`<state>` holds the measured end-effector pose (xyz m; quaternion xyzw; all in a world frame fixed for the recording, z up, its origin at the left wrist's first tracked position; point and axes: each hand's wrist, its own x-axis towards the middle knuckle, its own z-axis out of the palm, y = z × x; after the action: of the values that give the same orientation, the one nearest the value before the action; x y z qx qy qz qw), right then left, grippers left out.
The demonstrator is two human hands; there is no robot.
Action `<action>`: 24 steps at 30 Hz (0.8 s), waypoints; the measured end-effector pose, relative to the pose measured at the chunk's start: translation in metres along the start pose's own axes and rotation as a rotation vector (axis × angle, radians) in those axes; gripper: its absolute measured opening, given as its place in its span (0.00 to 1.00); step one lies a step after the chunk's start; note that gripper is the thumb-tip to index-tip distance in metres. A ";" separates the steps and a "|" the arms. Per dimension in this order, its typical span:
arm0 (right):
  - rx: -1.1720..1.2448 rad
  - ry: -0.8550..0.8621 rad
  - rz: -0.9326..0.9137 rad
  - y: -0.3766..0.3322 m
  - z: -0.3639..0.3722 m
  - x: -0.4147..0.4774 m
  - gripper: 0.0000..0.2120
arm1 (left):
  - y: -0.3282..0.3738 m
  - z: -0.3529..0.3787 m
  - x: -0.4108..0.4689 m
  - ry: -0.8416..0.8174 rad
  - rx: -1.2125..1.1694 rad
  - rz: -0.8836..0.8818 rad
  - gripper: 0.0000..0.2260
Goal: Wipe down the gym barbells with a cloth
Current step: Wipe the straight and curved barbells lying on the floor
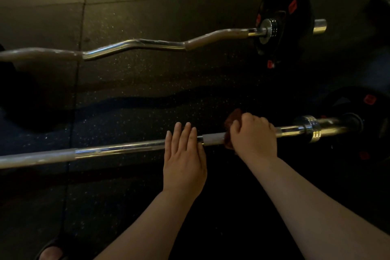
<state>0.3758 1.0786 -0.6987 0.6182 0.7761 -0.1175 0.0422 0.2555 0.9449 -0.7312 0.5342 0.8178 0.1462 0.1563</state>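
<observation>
Well apart from the curl bar (pixel 135 45), bare floor (pixel 147 86) between, the straight bar (pixel 118 151) takes a flat left hand (pixel 184 158); the right hand (pixel 254 135) grips a cloth (pixel 232 117) around it.

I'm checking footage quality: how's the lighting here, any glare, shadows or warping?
Head view: dim, right edge black; glare streaks on the straight barbell and curl bar; curl bar's shadow lies on the floor; wide-angle lens bows the straight barbell; cloth under the right hand barely readable.

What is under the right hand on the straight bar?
The right hand grips a reddish-brown cloth, which shows beside the knuckles. The stretch of bar beneath hand and cloth is covered.
</observation>
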 end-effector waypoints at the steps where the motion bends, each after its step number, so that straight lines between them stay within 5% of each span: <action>1: -0.028 -0.053 -0.015 -0.010 0.001 0.001 0.14 | 0.000 0.001 0.001 -0.003 0.012 0.001 0.28; 7: -0.012 -0.306 -0.151 -0.029 -0.002 0.012 0.14 | 0.000 0.003 0.000 -0.036 0.033 -0.015 0.27; 11: -0.043 -0.049 -0.016 -0.012 0.000 0.005 0.15 | 0.003 0.003 0.001 -0.041 0.037 -0.028 0.29; 17: 0.071 -0.035 -0.300 -0.033 0.011 -0.020 0.16 | 0.006 0.013 -0.003 0.027 0.007 -0.045 0.28; 24: 0.138 0.137 0.023 0.028 0.010 -0.005 0.14 | 0.011 0.016 -0.002 0.059 -0.046 0.010 0.27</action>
<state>0.4034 1.0774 -0.7108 0.6351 0.7600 -0.1275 -0.0522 0.2720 0.9482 -0.7408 0.5299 0.8158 0.1813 0.1439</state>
